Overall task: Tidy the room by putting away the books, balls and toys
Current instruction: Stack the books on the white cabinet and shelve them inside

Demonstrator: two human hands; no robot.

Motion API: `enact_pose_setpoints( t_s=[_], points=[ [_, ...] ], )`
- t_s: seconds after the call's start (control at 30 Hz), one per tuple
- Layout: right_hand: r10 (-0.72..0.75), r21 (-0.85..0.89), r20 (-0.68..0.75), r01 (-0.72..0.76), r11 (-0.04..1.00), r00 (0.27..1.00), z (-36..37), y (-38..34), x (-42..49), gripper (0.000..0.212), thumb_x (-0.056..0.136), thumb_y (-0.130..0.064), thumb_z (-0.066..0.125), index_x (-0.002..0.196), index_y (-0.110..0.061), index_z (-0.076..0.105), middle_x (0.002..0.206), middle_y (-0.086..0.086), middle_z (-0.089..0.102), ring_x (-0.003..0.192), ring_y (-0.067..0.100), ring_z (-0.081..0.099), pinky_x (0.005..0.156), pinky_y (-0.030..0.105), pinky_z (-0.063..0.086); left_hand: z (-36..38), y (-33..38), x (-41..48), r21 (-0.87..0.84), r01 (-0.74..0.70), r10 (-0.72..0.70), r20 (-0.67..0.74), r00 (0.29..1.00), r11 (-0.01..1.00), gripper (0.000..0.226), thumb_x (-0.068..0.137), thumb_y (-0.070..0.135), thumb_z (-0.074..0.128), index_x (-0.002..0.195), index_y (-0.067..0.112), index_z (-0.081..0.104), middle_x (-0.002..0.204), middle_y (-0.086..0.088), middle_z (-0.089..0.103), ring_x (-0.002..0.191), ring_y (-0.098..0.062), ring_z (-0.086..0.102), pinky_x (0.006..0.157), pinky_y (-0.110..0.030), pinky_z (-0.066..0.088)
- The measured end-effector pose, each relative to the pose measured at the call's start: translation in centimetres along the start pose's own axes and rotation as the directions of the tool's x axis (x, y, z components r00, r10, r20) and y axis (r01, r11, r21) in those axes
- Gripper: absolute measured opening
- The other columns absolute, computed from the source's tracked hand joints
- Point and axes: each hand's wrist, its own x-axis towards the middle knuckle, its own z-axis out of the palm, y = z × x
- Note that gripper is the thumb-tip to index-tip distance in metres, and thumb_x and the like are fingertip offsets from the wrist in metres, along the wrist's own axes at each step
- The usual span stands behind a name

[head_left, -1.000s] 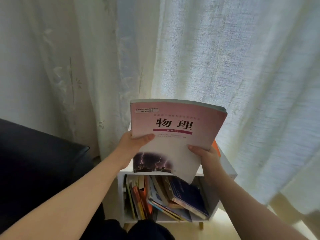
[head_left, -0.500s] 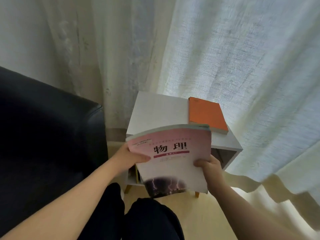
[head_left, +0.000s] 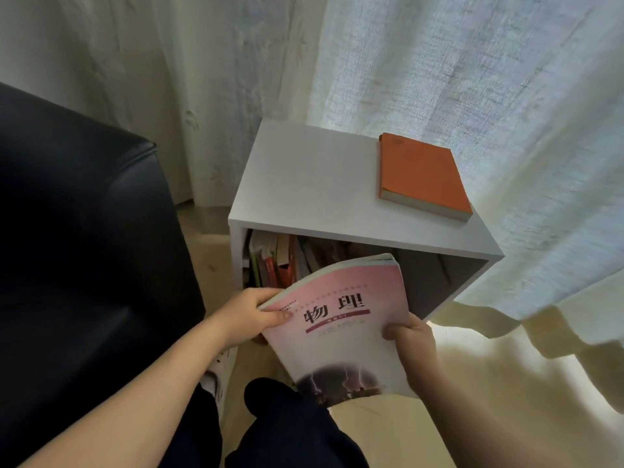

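Observation:
A pink and white textbook (head_left: 341,329) with a lightning picture at its foot is held in both hands, in front of the open side of a small white cabinet (head_left: 304,184). My left hand (head_left: 250,315) grips its left edge with the thumb on the cover. My right hand (head_left: 410,342) grips its right edge, thumb on top. The book's top edge points into the cabinet opening. Inside the cabinet several books (head_left: 277,261) lean against each other at the left. An orange book (head_left: 418,173) lies flat on the cabinet's top.
A black leather sofa arm (head_left: 84,231) fills the left side, close to the cabinet. White curtains (head_left: 472,79) hang behind and to the right, their hem pooling on the pale wooden floor (head_left: 472,383). My dark-trousered knees (head_left: 287,430) are at the bottom.
The book has come down from above the cabinet top to the level of its opening. The view has tilted down, showing the cabinet top and orange book.

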Motion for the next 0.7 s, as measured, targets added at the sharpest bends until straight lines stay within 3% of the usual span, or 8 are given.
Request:
enact_pose_setpoints(
  t_s=[0.07,0.2,0.27,0.37,0.53,0.7],
  points=[
    [0.013,-0.002,0.001,-0.013,1.000,1.000,-0.2,0.0,0.7,0.020,0.086,0.000,0.051,0.090,-0.018,0.058,0.092,0.003,0.064,0.086,0.024,0.058,0.063,0.031,0.048,0.0,0.5,0.9,0.022,-0.017,0.017,-0.023,1.000,1.000,0.033,0.090,0.021,0.060,0.122,0.026,0.057,0.104,0.006,0.066,0.096,-0.011,0.062,0.073,-0.024,0.053],
    [0.012,-0.031,-0.008,-0.012,0.999,1.000,-0.1,-0.4,2.9,0.020,0.085,0.000,0.052,0.090,-0.018,0.057,0.096,0.004,0.062,0.093,0.026,0.056,0.080,0.041,0.050,-0.2,1.4,2.5,-0.083,-0.067,0.055,-0.141,0.989,0.994,0.029,0.090,0.022,0.059,0.119,0.024,0.057,0.108,0.002,0.062,0.099,-0.016,0.061,0.075,-0.029,0.055],
    [0.000,-0.086,-0.014,-0.001,0.996,1.000,0.1,-0.6,4.2,0.019,0.084,0.001,0.052,0.096,-0.013,0.058,0.100,0.005,0.061,0.096,0.027,0.055,0.084,0.040,0.048,0.3,1.2,3.4,0.087,-0.041,0.051,-0.116,0.992,0.995,0.031,0.091,0.028,0.058,0.121,0.027,0.055,0.110,0.009,0.059,0.102,-0.013,0.058,0.082,-0.030,0.053],
    [0.004,-0.214,0.015,0.000,0.977,1.000,0.6,-0.8,5.7,0.028,0.083,-0.001,0.052,0.108,-0.013,0.057,0.106,0.007,0.061,0.096,0.025,0.056,0.080,0.037,0.048,1.4,0.6,4.6,0.298,-0.001,0.032,-0.098,0.995,0.954,0.019,0.095,0.034,0.051,0.112,0.030,0.057,0.102,0.008,0.064,0.093,-0.010,0.062,0.083,-0.035,0.055],
    [-0.059,-0.424,-0.096,0.012,0.906,0.994,1.0,0.6,7.4,0.045,0.086,-0.018,0.050,0.130,-0.023,0.044,0.117,0.003,0.059,0.106,0.029,0.055,0.093,0.048,0.047,1.1,0.9,5.7,0.232,0.033,0.009,-0.175,0.985,0.972,0.017,0.095,0.030,0.052,0.106,0.023,0.063,0.097,0.001,0.068,0.090,-0.017,0.065,0.082,-0.042,0.055],
    [0.116,-0.188,-0.257,-0.167,0.968,0.959,-2.2,1.9,7.0,0.032,0.093,-0.017,0.047,0.125,-0.012,0.047,0.110,0.012,0.059,0.088,0.029,0.054,0.077,0.039,0.049,-0.1,0.8,5.9,0.036,0.125,-0.109,-0.299,0.948,0.991,0.016,0.096,0.025,0.052,0.107,0.016,0.060,0.090,-0.008,0.069,0.078,-0.025,0.068,0.061,-0.040,0.057]
  ],
)
